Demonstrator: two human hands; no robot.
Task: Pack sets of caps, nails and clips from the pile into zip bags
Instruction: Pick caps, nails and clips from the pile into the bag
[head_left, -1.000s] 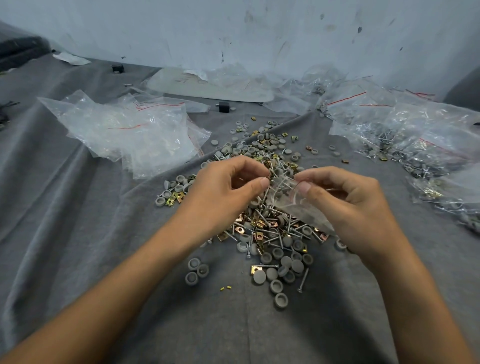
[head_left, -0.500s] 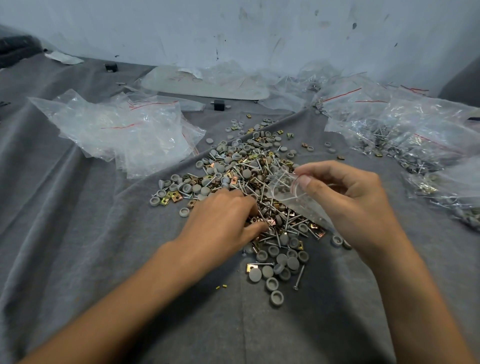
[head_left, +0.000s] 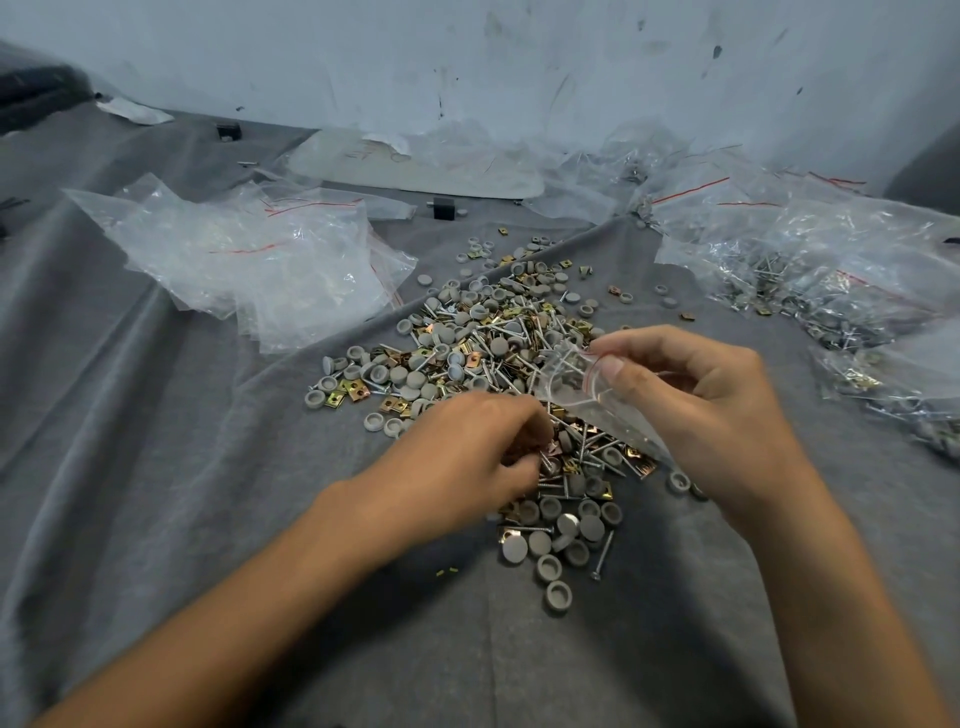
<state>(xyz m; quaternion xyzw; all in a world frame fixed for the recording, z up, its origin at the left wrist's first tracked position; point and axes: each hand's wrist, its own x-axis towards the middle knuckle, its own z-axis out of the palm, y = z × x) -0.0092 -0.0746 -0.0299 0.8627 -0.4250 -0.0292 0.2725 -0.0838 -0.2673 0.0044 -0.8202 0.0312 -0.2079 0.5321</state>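
L hand (head_left: 467, 457) curled over pile (head_left: 483, 348), grip hidden; R hand (head_left: 696, 410) pinches bag (head_left: 576, 387).

The left hand (head_left: 467, 457) is held palm-down, fingers curled under and hidden. The right hand (head_left: 691, 410) is raised beside it, a zip bag (head_left: 576, 395) pinched between thumb and forefinger.

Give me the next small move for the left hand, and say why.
Probably bring the left hand up to the zip bag and drop its pick in. Its fingers curl into the pile, their catch hidden, and the right hand pinches the bag's mouth close above.
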